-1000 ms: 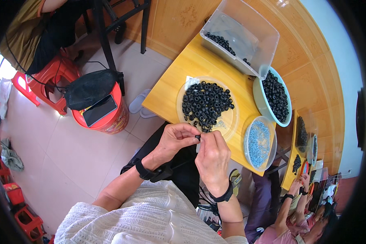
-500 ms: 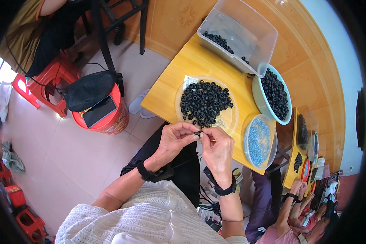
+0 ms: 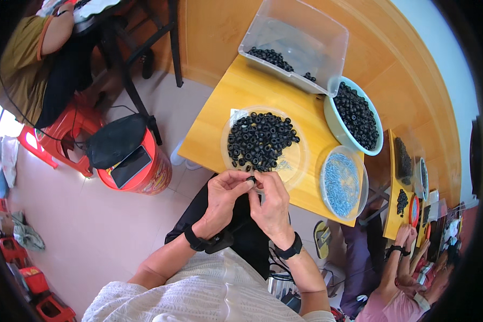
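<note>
- Shifted since the earlier frame: right hand (image 3: 271,209), its thumb now lower and seemingly parted from the forefinger; the whole view also swings, setting the yellow wooden table (image 3: 209,129) further left.
- Left hand (image 3: 222,193): little changed, thumb and forefinger meeting in front of the table edge.
- Bearing on the handwork, as judged: right hand appears to be changing its hold while the left steadies; the piece does not look finished with.
- Grip, left: narrow, pinching one small black ring-shaped piece (image 3: 250,179).
- Grip, right: fingertips beside the piece; contact is partly hidden, so whether they clasp it cannot be told.
- Piece, location: at both hands' fingertips, by the near rim of a round clear tray (image 3: 295,155).
- Tray contents: loose pile of black rings (image 3: 260,138), plus fine bits too small to identify.
- Nearby, right: round clear tub (image 3: 363,188) of small blue pieces (image 3: 341,185); pale green basin (image 3: 334,123) heaped with black parts (image 3: 357,118).
- Far side: clear rectangular bin (image 3: 287,37), further black parts inside.
</note>
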`<action>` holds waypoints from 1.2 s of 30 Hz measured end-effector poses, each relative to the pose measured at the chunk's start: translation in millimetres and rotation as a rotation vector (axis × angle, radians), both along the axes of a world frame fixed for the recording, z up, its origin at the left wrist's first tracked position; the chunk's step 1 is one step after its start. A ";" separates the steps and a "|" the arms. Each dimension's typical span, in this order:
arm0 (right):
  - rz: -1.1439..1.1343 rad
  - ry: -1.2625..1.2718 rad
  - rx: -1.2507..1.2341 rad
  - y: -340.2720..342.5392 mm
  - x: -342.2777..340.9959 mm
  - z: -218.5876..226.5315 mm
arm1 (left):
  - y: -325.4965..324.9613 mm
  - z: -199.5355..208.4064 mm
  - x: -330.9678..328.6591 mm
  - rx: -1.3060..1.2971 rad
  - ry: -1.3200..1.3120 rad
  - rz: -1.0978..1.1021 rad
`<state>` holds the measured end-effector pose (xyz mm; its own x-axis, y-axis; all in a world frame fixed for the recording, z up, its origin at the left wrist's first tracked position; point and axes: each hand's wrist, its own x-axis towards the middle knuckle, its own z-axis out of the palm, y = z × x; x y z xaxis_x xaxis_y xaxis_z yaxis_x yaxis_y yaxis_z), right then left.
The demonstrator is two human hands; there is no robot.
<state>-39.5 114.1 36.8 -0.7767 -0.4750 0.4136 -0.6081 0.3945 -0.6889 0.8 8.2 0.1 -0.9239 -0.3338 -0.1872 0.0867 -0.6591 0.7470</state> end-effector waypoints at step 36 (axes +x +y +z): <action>0.093 0.259 0.270 51.0 -12.1 -0.2 | 13.8 4.7 3.4 -0.370 -0.156 -0.419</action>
